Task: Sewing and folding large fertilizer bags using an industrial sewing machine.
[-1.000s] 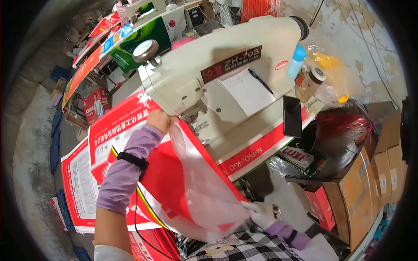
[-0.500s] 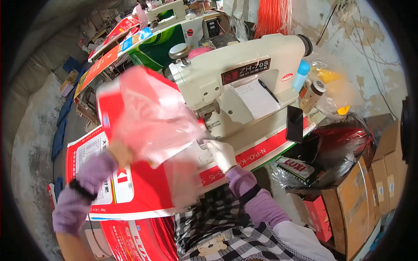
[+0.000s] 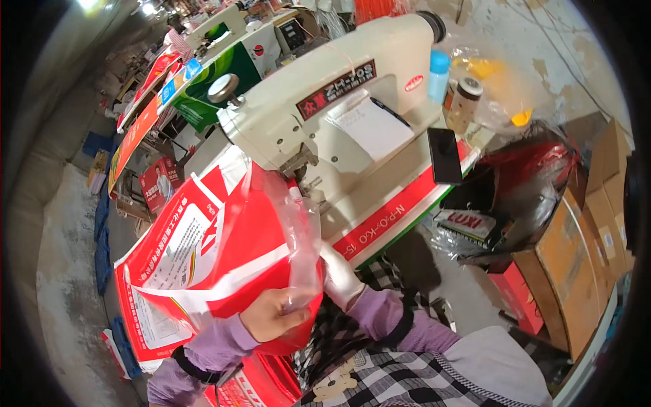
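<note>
Near the lower middle of the head view, the person's left hand (image 3: 274, 315) is clenched on the gathered edges of a red and white printed woven sack (image 3: 196, 271) and the thin clear plastic liner bag (image 3: 291, 224) that rises out of its mouth. The grip pinches both layers together at the sack's near right corner. The right hand (image 3: 342, 278), in a pale glove, rests just right of that corner, touching the liner's edge; whether its fingers are closed on the plastic cannot be told, since the liner hides them.

The sack's long axis runs from the near left, where its printed face hangs off the desk (image 3: 400, 210), up and to the far right toward the needle area of the cream industrial sewing machine (image 3: 319, 102). Its open mouth lies between the two hands and the machine head, so the sewing point stands just beyond the grip, farther and slightly right. The right hand is the nearer one to the needle.

A black phone (image 3: 444, 156) and a white notepad (image 3: 369, 125) lie on the machine bed, well apart from the sack.
</note>
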Demonstrator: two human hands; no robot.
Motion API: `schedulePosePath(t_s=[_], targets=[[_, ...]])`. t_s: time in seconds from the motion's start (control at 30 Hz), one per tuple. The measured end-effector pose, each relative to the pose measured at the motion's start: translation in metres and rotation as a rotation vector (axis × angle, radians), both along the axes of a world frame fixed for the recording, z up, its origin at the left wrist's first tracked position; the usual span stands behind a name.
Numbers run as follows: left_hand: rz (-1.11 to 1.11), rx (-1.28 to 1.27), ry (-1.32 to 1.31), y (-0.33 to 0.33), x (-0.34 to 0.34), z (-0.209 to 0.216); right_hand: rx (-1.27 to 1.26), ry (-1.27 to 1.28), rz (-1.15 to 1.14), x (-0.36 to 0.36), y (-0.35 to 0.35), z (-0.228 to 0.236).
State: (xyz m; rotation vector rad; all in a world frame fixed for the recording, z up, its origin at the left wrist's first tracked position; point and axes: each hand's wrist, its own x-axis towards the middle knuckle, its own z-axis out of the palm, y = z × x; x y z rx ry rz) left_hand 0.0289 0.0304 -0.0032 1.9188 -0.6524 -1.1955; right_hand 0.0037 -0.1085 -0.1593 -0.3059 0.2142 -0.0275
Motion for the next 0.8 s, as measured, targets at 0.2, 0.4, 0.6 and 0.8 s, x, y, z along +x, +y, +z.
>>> schedulePosePath(t_s=[0.2,0.4,0.6,0.8], targets=[[-0.611,-0.369,-1.312,-0.066,0.024,0.021,-0.612,-0.209,-0.042,-0.027,0.009,0.017],[-0.913,0.411,-0.865,-0.014,-0.032,-0.007,-0.711,0.194,0.454,-0.109,-0.025,0.060],[-0.830,0.303,-0.936,-0.001,-0.061,-0.034,-1.189,0.195,0.235,-0.061,-0.019,0.037],[-1.143,0.418,-0.719,-0.046,-0.037,0.007,-1.275,-0.005,-0.171,-0.038,0.014,-0.031]])
